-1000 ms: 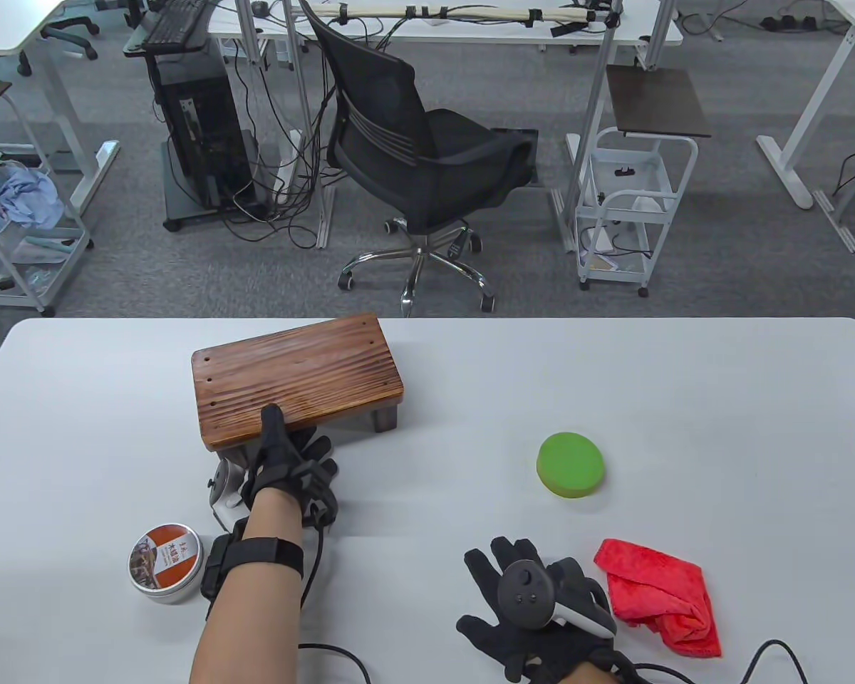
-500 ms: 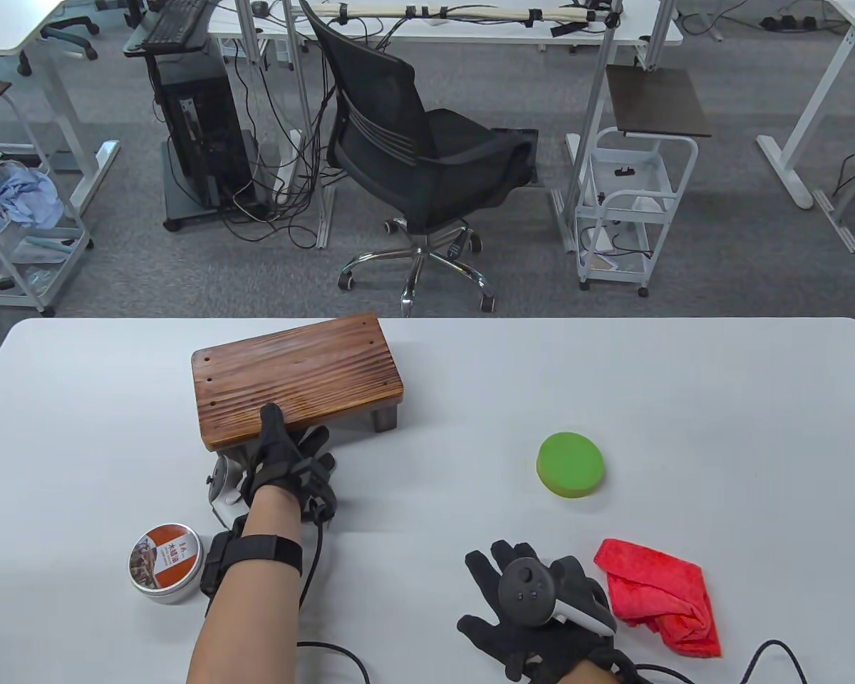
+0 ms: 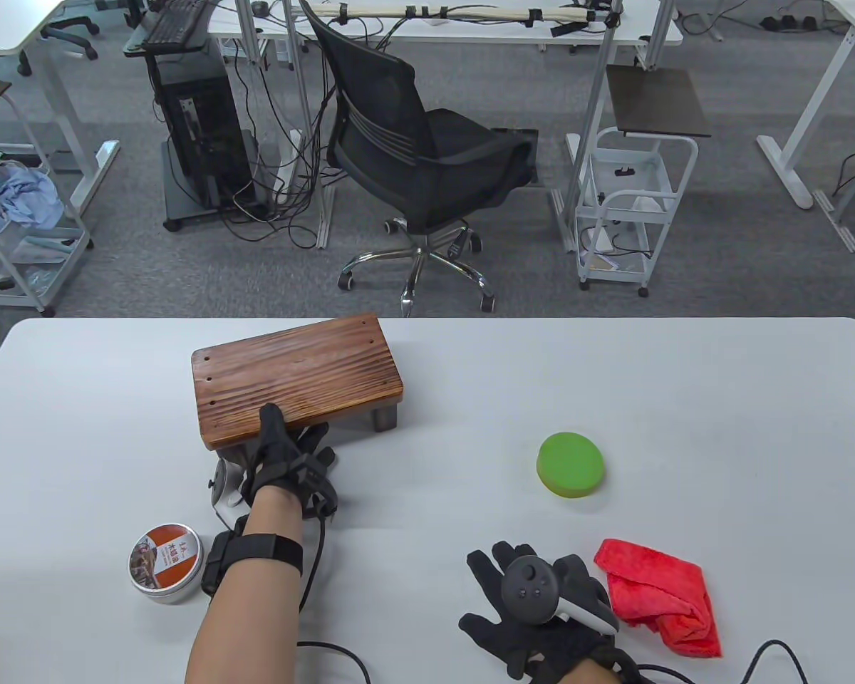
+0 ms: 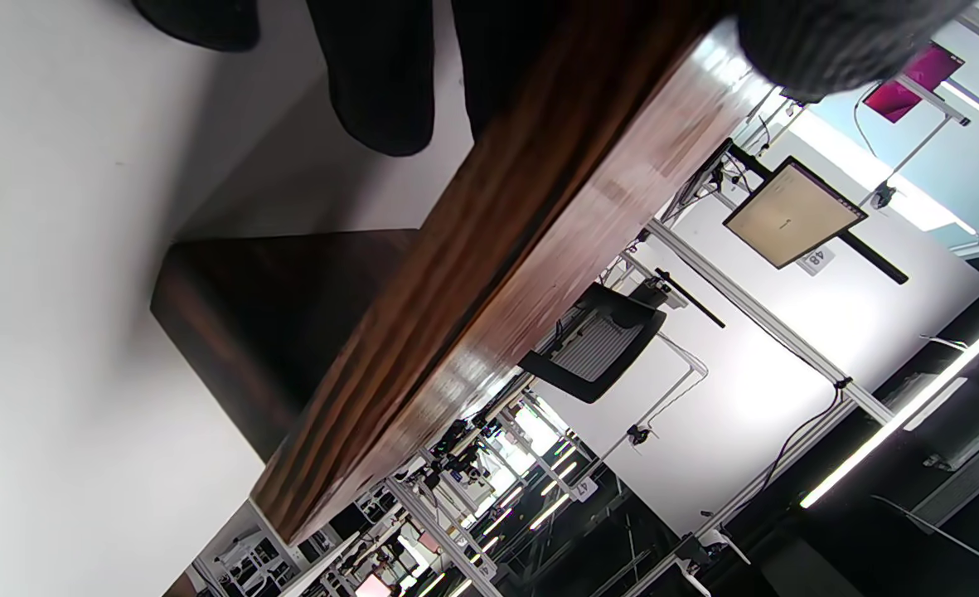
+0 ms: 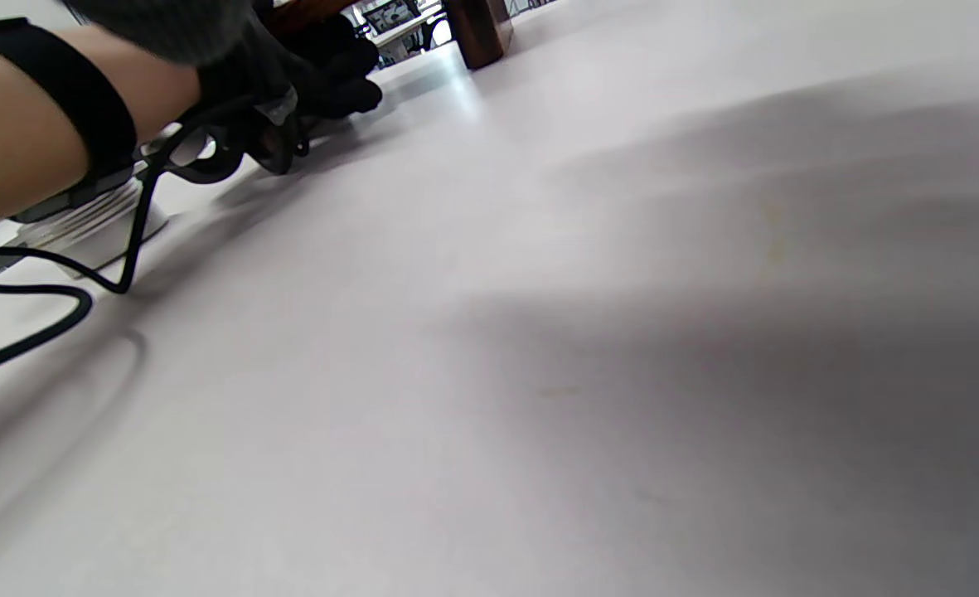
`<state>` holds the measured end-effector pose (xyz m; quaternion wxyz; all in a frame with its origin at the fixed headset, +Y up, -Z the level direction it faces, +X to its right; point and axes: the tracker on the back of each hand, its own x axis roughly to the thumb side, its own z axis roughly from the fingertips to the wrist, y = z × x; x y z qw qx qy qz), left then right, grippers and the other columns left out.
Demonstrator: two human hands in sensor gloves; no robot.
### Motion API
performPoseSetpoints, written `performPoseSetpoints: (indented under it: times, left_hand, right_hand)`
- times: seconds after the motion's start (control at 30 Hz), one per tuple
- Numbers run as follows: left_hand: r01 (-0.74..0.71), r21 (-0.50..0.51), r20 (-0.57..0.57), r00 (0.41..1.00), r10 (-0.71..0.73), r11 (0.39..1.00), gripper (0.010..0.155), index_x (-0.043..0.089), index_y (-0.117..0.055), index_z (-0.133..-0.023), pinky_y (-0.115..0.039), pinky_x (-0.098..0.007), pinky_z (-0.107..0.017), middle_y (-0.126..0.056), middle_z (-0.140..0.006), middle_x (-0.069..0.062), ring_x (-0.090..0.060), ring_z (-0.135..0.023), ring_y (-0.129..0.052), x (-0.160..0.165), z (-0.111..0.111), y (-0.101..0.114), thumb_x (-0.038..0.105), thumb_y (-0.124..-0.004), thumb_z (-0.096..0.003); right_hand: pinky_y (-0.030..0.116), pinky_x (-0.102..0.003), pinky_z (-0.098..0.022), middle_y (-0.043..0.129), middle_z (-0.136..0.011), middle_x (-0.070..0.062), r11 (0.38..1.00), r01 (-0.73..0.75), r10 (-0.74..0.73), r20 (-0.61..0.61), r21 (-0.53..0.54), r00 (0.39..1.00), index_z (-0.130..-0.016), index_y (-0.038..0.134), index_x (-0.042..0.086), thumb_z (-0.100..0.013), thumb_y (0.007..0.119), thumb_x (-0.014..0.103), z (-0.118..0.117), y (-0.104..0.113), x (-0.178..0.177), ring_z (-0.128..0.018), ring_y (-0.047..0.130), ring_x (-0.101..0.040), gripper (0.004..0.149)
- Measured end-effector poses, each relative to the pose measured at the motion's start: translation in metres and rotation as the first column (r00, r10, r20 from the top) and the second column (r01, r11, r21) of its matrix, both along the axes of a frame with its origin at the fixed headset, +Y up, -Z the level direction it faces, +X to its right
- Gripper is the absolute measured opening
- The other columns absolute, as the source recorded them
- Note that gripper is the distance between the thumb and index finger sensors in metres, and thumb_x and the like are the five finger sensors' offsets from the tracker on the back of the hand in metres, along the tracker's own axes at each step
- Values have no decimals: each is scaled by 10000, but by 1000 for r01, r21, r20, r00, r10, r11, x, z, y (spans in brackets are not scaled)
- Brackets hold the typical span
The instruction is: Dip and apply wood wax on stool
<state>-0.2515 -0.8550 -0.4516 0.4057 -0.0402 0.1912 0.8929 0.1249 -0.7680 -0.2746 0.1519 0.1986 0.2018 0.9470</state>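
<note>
The dark wooden stool [image 3: 296,377] stands on the white table [image 3: 684,399], left of centre. My left hand [image 3: 288,445] grips its near edge, with the thumb on top of the seat and the fingers curled below it. The left wrist view shows the seat edge [image 4: 489,274], one leg [image 4: 265,332] and my fingers [image 4: 381,83] beneath. A closed round wax tin [image 3: 165,563] sits by my left forearm. A green round sponge [image 3: 571,464] lies to the right. My right hand [image 3: 502,591] lies flat on the table with spread fingers, holding nothing.
A crumpled red cloth [image 3: 662,595] lies just right of my right hand. Glove cables [image 3: 342,652] trail over the near table edge. Beyond the table's far edge stand a black office chair [image 3: 420,157] and a white cart [image 3: 630,206].
</note>
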Motion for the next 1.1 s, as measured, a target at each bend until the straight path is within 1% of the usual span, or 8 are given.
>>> performPoseSetpoints:
  times: [0.17, 0.3, 0.5, 0.6, 0.73, 0.9, 1.1]
  left_hand:
    - [1, 6, -22, 1000, -1, 1000, 774, 329, -469, -1127, -464, -706, -769, -663, -1151, 36, -293, -1107, -654, 2, 0, 0, 720, -712, -505]
    - [50, 5, -45, 998, -50, 999, 771, 293, -500, -1113, -498, -689, -770, -702, -1117, 17, -271, -1082, -713, 0, 1, 6, 724, -714, -511]
    - [78, 14, -35, 996, -77, 997, 772, 271, -515, -1106, -528, -668, -771, -718, -1102, 3, -265, -1070, -738, 5, 5, 11, 719, -724, -513]
    - [87, 17, -20, 996, -87, 996, 772, 268, -519, -1104, -544, -658, -770, -722, -1098, 1, -264, -1062, -749, 12, 8, 14, 718, -726, -512]
    - [64, 25, 7, 998, -64, 998, 771, 265, -523, -1101, -559, -646, -770, -731, -1093, 2, -257, -1056, -761, 25, 16, 17, 717, -725, -511]
    - [54, 38, 40, 998, -55, 998, 768, 258, -529, -1098, -574, -638, -768, -740, -1086, 1, -253, -1048, -776, 46, 32, 23, 715, -725, -512]
    - [84, 66, 83, 993, -89, 994, 766, 255, -535, -1093, -586, -631, -766, -749, -1078, 2, -249, -1040, -788, 74, 50, 33, 717, -722, -511]
  right_hand:
    - [410, -799, -655, 196, -1187, -223, 1000, 7, -7, 3, -5, 1000, -1181, 236, 230, -527, 609, 701, -1, -1, 1, -1064, 255, -540, 888]
    - [411, -798, -656, 198, -1188, -222, 1000, 16, -16, 8, -11, 1000, -1182, 236, 229, -526, 611, 700, -2, -1, 3, -1064, 256, -541, 890]
    - [412, -799, -654, 201, -1188, -223, 999, 35, -35, 13, -4, 999, -1182, 237, 229, -526, 611, 701, -2, 1, 6, -1064, 258, -543, 890]
    - [414, -799, -655, 204, -1188, -222, 999, 44, -44, 15, -2, 999, -1181, 239, 231, -526, 612, 700, -3, 1, 7, -1064, 260, -541, 887]
    - [418, -798, -654, 210, -1189, -222, 998, 55, -55, 12, 4, 998, -1182, 241, 229, -526, 612, 701, -2, 2, 8, -1064, 266, -541, 889]
    - [421, -797, -655, 217, -1190, -222, 997, 67, -67, 4, 26, 998, -1182, 245, 229, -526, 612, 701, 0, 6, 8, -1065, 272, -540, 888]
    - [426, -796, -656, 226, -1190, -221, 996, 79, -79, 2, 31, 997, -1182, 253, 227, -525, 614, 700, 1, 7, 9, -1066, 281, -539, 887]
